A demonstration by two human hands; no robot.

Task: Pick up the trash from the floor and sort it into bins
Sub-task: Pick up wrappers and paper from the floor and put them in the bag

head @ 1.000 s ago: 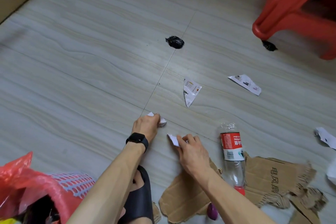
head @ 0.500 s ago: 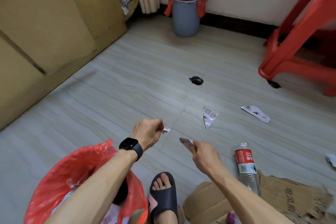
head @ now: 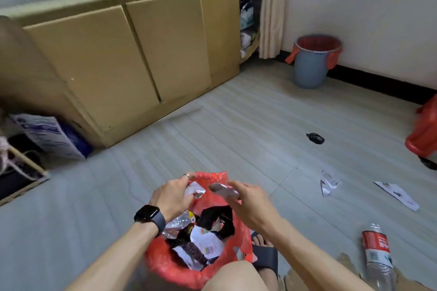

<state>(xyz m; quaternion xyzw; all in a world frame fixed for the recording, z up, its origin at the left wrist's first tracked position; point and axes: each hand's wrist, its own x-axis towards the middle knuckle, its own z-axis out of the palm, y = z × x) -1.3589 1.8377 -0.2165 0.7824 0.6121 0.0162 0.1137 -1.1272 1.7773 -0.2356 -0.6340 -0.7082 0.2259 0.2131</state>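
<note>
- Pinching a small crumpled scrap (head: 197, 190) in the left hand (head: 171, 197), fingers curled shut around it, directly over the mouth of the red-lined bin (head: 165, 257) so that letting go drops it straight in.
- Gripping a second, flatter scrap (head: 223, 190) between thumb and fingertips of the right hand (head: 250, 203), the other fingers spread loose; blurred by motion, so possibly already slipping free.
- Hovering both hands above the far rim, close together, keeping each piece inside the bag's opening rather than beside it.
- Filling up below: wrappers, foil and printed paper lying heaped in the bin, which suggests this one is taking light paper and packaging.
- Waiting on the floor to the right: two torn paper pieces (head: 328, 183) and (head: 397, 195), a black wad (head: 315, 137), a plastic bottle (head: 378, 255) lying on cardboard (head: 409, 283).
- Standing well apart by the wall: a grey bin (head: 309, 71) with its own red liner, likely for another sort.
</note>
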